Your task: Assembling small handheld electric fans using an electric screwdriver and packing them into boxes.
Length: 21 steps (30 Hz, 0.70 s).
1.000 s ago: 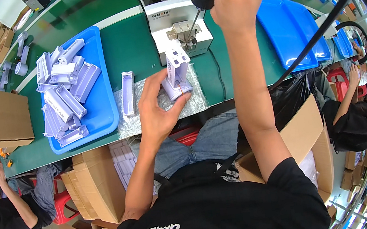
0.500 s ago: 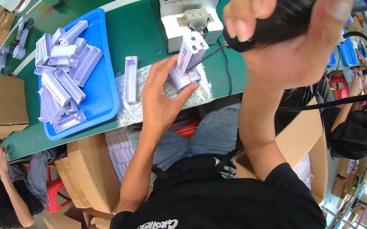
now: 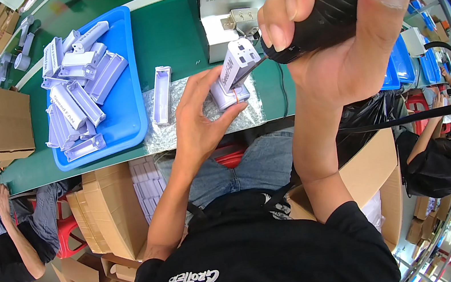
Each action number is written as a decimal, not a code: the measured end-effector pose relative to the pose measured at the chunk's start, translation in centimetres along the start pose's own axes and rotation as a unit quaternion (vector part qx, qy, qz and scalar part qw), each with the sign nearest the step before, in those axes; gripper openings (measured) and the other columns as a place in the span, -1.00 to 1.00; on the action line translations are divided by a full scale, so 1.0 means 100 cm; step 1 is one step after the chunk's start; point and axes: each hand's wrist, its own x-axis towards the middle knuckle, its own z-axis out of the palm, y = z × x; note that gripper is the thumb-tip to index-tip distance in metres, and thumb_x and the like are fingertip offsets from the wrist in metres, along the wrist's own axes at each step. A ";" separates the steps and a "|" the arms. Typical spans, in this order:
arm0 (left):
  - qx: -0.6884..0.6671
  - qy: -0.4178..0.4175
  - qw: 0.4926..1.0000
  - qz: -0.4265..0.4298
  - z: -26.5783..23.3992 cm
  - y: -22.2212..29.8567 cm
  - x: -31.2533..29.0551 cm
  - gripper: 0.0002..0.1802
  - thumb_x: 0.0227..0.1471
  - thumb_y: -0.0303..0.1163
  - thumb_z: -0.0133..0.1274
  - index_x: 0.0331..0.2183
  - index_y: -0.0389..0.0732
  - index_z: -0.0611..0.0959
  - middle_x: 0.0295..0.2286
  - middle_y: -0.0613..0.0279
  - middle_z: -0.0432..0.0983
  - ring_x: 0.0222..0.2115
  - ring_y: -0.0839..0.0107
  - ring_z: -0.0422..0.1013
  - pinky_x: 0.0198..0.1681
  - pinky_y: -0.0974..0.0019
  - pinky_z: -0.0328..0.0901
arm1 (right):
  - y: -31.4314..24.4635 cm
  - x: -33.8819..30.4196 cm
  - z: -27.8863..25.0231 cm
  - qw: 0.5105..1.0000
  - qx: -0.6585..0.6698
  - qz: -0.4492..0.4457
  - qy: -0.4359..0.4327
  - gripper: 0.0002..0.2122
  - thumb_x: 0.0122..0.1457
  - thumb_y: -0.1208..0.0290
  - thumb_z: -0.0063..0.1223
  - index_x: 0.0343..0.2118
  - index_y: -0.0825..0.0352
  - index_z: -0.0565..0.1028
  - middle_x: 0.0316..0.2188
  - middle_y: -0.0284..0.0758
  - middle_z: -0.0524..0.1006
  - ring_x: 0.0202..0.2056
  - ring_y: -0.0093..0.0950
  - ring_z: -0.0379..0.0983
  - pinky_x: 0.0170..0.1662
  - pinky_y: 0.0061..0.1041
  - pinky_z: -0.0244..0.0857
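Observation:
My left hand [image 3: 194,113] grips a white plastic fan part [image 3: 225,96], thumb and fingers on either side of its round base. A rectangular handle section rises from that base, with square holes in its top. In my right hand [image 3: 332,62] is a black powered screwdriver [image 3: 347,2], close to the camera. Its thin bit slants down to the left toward the handle section; whether the tip touches a screw cannot be made out. Left of my left hand, a loose white handle shell [image 3: 162,96] lies on bubble wrap [image 3: 161,139], hollow side up.
A blue tray [image 3: 135,90] at left holds several white handle shells. Behind the fan part stands a white-and-grey screw feeder [image 3: 238,3]. A cardboard box [image 3: 5,123] sits at the table's left. A black cable [image 3: 282,84] runs across the green table [image 3: 176,38].
My right hand and the screwdriver have moved left and slightly up, bringing the tool's nose nearer the fan part. My left hand keeps its grip almost unchanged.

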 end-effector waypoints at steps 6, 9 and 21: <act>-0.006 0.007 1.000 0.003 0.000 -0.001 0.000 -0.23 -0.18 -0.47 0.51 0.10 -0.38 0.57 -0.01 0.01 0.54 0.01 0.22 0.49 0.11 0.24 0.35 | 0.000 -0.007 0.014 0.999 -0.011 0.003 0.042 -0.33 0.41 -0.08 -0.04 0.26 0.38 0.01 -0.56 -0.30 0.43 -0.65 -0.53 0.40 -0.55 -0.56 0.37; -0.007 0.009 1.000 0.002 0.000 0.001 0.001 -0.24 -0.18 -0.47 0.51 0.09 -0.39 0.57 -0.01 0.00 0.54 0.00 0.22 0.49 0.11 0.24 0.34 | 0.000 -0.007 0.019 0.998 -0.016 0.001 0.064 -0.28 0.41 -0.06 -0.01 0.33 0.38 -0.03 -0.57 -0.29 0.44 -0.67 -0.53 0.40 -0.57 -0.57 0.38; -0.010 -0.002 1.000 0.007 0.003 0.005 -0.001 -0.26 -0.14 -0.49 0.48 0.09 -0.37 0.55 -0.01 0.01 0.52 -0.01 0.22 0.51 0.12 0.25 0.37 | -0.017 0.026 -0.066 0.988 0.068 -0.107 -0.083 -0.55 0.49 0.01 -0.25 0.04 0.39 0.35 -0.42 -0.28 0.41 -0.50 -0.47 0.41 -0.43 -0.46 0.35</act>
